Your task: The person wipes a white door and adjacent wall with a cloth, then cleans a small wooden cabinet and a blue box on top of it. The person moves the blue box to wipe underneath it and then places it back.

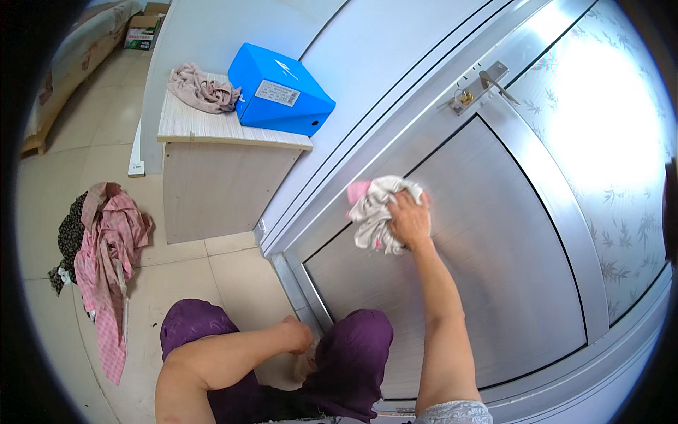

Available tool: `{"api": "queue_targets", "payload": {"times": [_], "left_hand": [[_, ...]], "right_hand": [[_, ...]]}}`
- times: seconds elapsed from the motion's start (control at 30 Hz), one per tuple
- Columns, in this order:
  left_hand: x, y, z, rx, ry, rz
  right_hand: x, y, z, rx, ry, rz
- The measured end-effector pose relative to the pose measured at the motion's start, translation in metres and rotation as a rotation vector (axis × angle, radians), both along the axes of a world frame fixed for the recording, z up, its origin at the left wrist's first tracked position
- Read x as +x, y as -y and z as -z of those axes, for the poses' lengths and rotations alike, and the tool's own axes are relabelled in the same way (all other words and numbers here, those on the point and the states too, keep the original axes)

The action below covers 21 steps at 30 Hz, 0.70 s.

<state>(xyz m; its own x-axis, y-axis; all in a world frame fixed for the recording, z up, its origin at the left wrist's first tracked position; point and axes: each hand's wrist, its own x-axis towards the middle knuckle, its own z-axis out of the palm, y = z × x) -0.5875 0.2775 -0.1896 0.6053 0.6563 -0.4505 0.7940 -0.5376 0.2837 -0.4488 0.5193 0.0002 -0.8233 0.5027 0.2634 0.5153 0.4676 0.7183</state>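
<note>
A crumpled white and pink cloth (378, 212) lies pressed against the lower metal panel of a door (492, 254), near the panel's left edge. My right hand (410, 218) is on it, fingers bent into the folds. My left hand (297, 335) hangs between my knees in purple trousers (355, 355), its fingers curled and no object visible in it. Higher on the door are a metal lever handle (498, 87) and a key (466, 97) in the lock. Above the panel, patterned frosted glass (614, 159) glares brightly.
Left of the door stands a small wooden cabinet (228, 185) bearing a blue shoebox (283, 93) and a crumpled beige cloth (204, 90). Pink checked fabric (114, 238) and dark patterned fabric (71, 233) lie on the tiled floor. Farther back are a bed (79, 69) and a cardboard box (142, 33).
</note>
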Motion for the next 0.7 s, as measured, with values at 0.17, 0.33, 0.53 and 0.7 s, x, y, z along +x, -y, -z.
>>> {"api": "queue_targets", "payload": {"times": [0.17,0.33,0.53,0.7], "left_hand": [[-0.017,-0.006,0.023,0.004,-0.009,-0.063],[-0.027,-0.01,0.047,-0.134,-0.149,-0.072],[-0.033,0.012,0.061,-0.124,-0.155,-0.069],[-0.031,0.018,0.049,-0.153,-0.135,-0.031]], "right_hand": [[-0.038,-0.005,-0.013,-0.162,-0.348,-0.009],[-0.114,-0.038,-0.104,-0.187,-1.109,-0.211],[-0.149,-0.069,-0.069,-0.173,-1.427,-0.69],[-0.136,-0.052,0.091,-0.454,-1.305,-0.168]]}}
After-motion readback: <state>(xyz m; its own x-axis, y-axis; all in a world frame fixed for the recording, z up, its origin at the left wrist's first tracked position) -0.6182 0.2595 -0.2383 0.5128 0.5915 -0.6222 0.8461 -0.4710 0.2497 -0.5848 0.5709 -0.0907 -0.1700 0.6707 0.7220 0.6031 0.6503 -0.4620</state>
